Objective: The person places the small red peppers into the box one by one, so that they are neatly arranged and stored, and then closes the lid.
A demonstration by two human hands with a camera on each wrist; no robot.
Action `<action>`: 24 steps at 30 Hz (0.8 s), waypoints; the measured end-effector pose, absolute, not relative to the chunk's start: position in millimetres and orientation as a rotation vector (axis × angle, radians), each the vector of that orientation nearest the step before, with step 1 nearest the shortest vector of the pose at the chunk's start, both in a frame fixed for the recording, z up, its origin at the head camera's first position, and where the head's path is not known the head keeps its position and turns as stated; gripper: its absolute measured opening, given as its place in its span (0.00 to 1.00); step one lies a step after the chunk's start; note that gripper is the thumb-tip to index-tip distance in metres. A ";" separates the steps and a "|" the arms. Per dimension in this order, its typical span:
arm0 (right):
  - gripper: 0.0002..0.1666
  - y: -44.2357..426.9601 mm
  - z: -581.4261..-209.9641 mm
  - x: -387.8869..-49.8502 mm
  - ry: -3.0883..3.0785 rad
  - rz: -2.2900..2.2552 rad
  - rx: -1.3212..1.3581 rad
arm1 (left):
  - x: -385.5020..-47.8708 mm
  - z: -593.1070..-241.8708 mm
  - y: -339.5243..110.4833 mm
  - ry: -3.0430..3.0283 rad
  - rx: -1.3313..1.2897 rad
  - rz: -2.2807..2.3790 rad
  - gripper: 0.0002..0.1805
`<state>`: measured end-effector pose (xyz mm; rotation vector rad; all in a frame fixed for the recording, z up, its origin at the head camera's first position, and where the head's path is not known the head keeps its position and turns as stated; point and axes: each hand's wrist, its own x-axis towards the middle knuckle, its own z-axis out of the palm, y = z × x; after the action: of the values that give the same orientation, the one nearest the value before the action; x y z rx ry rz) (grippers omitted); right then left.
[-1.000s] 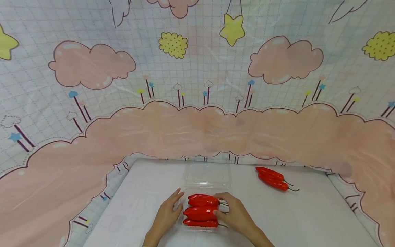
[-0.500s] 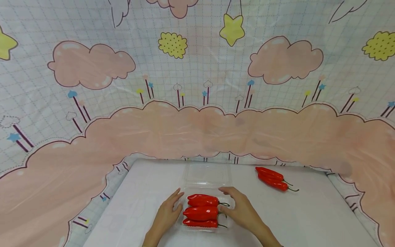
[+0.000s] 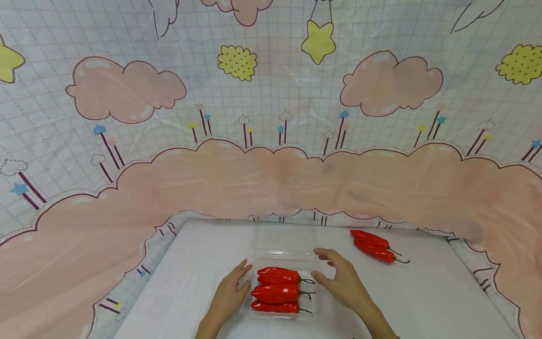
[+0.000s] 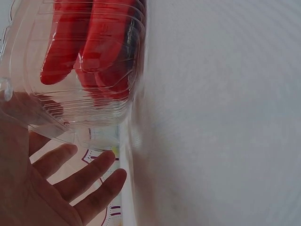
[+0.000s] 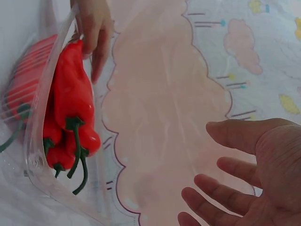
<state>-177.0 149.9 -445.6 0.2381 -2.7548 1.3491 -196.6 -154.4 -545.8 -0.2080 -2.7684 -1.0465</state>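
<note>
Red peppers (image 3: 277, 293), several of them with green stems, lie side by side in a clear plastic box (image 3: 288, 316). Its hinged lid (image 3: 284, 240) is folded back flat behind it. My left hand (image 3: 228, 291) is at the box's left side; in the left wrist view its thumb shows through the clear wall and the other fingers are spread outside. My right hand (image 3: 342, 278) stands just off the box's right side, with fingers apart and nothing between them. The right wrist view shows the pepper stems (image 5: 77, 153) pointing towards that hand.
Two more red peppers (image 3: 374, 246) lie together on the white table (image 3: 406, 296), at the back right. A patterned cloth (image 3: 271, 179) with clouds and stars hangs behind the table and runs along its sides.
My right hand has let go of the peppers and moved right, away from the box. The left hand and the two peppers at the back right stay where they were.
</note>
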 end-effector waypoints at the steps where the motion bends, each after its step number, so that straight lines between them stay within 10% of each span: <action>1: 0.31 151.3 -445.6 -177.4 -2.752 1.344 0.232 | -196.3 -545.7 -154.5 -2.770 -0.206 -1.047 0.24; 24: 0.32 187.8 -451.5 -193.3 -2.726 1.244 0.169 | -196.1 -545.4 -153.9 -2.784 -0.187 -1.014 0.24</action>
<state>-193.3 187.8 -451.5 0.1690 -2.7261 1.2444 -196.1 -153.9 -545.4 -0.1866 -2.7838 -1.0138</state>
